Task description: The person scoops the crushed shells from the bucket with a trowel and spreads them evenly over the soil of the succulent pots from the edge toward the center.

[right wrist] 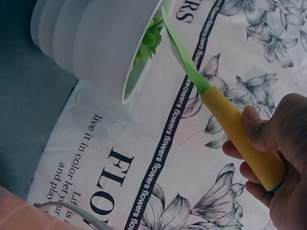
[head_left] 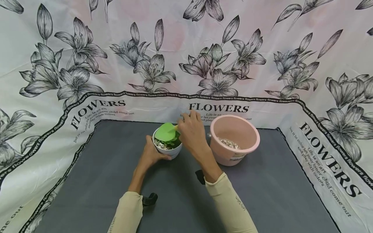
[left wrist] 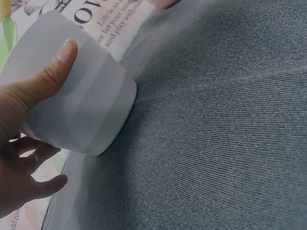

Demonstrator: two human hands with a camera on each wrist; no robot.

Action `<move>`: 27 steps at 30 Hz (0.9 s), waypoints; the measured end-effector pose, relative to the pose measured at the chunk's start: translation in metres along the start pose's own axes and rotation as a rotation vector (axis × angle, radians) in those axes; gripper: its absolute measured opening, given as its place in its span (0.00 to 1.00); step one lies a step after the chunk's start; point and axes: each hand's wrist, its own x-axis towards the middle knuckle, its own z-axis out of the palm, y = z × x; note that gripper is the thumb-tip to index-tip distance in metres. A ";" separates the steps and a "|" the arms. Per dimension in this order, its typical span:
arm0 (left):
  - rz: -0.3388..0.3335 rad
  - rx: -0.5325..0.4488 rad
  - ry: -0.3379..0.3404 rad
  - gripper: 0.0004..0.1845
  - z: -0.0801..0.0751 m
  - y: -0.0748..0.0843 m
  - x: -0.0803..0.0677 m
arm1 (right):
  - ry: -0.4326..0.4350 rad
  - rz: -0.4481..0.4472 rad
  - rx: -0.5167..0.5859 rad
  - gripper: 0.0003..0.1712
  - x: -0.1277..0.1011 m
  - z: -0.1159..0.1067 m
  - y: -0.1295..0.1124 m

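On the grey mat (head_left: pixel 116 181), near its far edge, a white pot (head_left: pixel 172 151) is standing upright, and every other place is given relative to it. Left hand (head_left: pixel 151 154): it is gripping the pot's near-left wall, the thumb (left wrist: pixel 60 60) pressing flat on the side and the fingers curling round the far side. Right hand (head_left: pixel 192 132): it is hovering just right of the pot, its fingers closing round the yellow handle (right wrist: pixel 244 139) of a small scoop. Green scoop blade (head_left: pixel 165 132): it is lying over the pot's mouth, above a green plant (head_left: pixel 172 141) and pale pebbles (head_left: pixel 161 144) inside. Pink bucket (head_left: pixel 234 139): it is standing just right of the pot, beyond the right hand, and is holding more pebbles at its bottom. Flower-printed cloth (head_left: pixel 262 64): it is rising behind the pot and bordering the mat on both sides.
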 end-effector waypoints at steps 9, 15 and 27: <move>0.024 -0.031 -0.033 0.60 -0.001 0.000 -0.002 | -0.008 0.010 0.029 0.09 -0.003 -0.004 0.006; 0.028 -0.033 -0.058 0.64 -0.008 -0.001 -0.004 | -0.008 0.099 0.125 0.10 -0.006 -0.007 0.017; 0.176 0.122 0.014 0.67 -0.021 0.032 -0.006 | 0.055 0.275 0.343 0.07 -0.032 -0.023 0.065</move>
